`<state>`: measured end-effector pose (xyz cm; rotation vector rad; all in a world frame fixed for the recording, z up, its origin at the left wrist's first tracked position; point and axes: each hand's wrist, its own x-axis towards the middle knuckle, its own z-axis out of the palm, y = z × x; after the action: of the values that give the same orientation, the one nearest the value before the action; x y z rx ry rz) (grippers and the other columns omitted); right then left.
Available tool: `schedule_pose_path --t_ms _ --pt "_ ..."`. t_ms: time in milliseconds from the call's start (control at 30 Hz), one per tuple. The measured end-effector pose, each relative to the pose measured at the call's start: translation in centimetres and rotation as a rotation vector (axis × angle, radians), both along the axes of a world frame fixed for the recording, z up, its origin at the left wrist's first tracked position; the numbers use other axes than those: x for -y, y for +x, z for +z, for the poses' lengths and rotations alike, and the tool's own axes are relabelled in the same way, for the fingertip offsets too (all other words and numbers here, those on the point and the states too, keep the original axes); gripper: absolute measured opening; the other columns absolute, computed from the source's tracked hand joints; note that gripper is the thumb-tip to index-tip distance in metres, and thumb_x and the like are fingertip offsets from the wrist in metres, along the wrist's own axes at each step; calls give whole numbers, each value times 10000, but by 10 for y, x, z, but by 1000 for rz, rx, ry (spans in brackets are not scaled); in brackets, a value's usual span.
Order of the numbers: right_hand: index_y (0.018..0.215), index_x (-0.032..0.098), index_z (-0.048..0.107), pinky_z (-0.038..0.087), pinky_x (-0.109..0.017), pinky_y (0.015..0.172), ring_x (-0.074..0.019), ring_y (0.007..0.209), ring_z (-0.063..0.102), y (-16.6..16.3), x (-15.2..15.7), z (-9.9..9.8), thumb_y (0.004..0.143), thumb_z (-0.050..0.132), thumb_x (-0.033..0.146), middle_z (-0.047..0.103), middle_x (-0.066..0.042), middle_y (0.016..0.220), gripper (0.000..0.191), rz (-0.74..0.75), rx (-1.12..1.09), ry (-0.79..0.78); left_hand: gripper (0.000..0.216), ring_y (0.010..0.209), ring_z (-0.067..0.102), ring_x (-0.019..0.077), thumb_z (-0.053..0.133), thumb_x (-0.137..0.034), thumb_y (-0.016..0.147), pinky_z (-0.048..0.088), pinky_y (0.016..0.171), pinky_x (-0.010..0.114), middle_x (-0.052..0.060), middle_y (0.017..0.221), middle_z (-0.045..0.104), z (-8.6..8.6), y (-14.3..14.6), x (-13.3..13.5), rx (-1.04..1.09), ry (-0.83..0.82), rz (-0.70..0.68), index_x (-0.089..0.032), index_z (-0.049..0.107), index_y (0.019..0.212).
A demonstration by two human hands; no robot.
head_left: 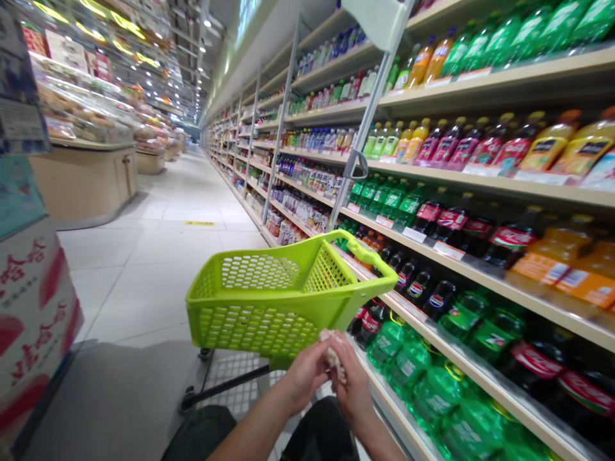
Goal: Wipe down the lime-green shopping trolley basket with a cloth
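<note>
Both of my hands meet at the lower middle of the head view, close to the near side of the green shopping cart (259,320). Between them is a crumpled, pale pinkish cloth or tissue (332,342); its exact kind is unclear. My left hand (307,374) is closed on it from the left, fingers partly hidden behind it. My right hand (353,378) wraps it from the right, fingers bent over its top. The cart stands just beyond, its handle (384,272) toward the shelves. Neither hand visibly touches the cart.
Long drink shelves (480,256) run along the right, stacked with green soda bottles (432,390), cola and orange drinks. Printed cartons (38,307) stand at the left edge. A wooden display counter (91,179) is farther back. A tiled aisle (158,275) stretches ahead. My knees show below.
</note>
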<state>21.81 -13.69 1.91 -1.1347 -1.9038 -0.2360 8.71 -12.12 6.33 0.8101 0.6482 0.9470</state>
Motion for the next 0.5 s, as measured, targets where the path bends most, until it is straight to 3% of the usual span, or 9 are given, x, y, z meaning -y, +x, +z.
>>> schedule_pose_path --t_ms 67,167,233,267,333,433,500 --pt "1219 222 462 434 -388 919 -223 1196 415 37 -23 28 814 405 181 401 -87 1333 411 -125 6 116 416 1125 482 249 562 -321 668 386 923 375 109 1165 575 7 -12 -19 -316 254 113 -169 560 1056" --pt "1212 184 478 342 -446 994 -245 1252 326 92 -64 81 797 405 203 295 -90 1396 422 -474 -122 273 543 1289 259 227 510 -208 683 185 1060 419 107 1384 343 14 -41 -56 -888 711 509 -151 432 1217" --pt "1209 180 488 316 -440 1017 -226 1257 319 110 -85 97 789 380 181 323 -76 1383 433 -507 -145 307 547 1302 221 266 481 -172 687 125 1048 515 129 1393 318 12 -62 -77 -1277 800 553 -142 413 1229" --pt "1203 182 497 308 -436 1025 -215 1257 320 111 -91 95 789 362 166 353 -71 1366 435 -471 -132 293 538 1285 261 272 476 -153 678 132 1039 526 136 1365 366 8 -71 -84 -1418 844 509 -144 428 1213" --pt "1179 195 527 301 -436 1033 -201 1257 322 101 -94 72 793 340 141 420 -59 1323 432 -357 -83 225 506 1242 339 266 464 -133 667 147 1035 515 135 1295 458 0 -83 -92 -1591 943 435 -149 462 1173" --pt "1122 237 578 338 -439 1011 -198 1227 373 74 -80 20 796 360 136 510 -46 1243 405 -200 -5 82 458 1186 409 243 453 -144 672 186 1026 476 116 1229 520 -7 -91 -92 -1666 1027 397 -164 487 1128" --pt "1086 268 599 384 -427 978 -194 1180 433 66 -69 3 796 388 145 554 -34 1193 379 -111 53 -14 447 1154 438 234 457 -153 671 222 1010 456 107 1213 531 -7 -93 -92 -1671 1034 360 -173 489 1117"
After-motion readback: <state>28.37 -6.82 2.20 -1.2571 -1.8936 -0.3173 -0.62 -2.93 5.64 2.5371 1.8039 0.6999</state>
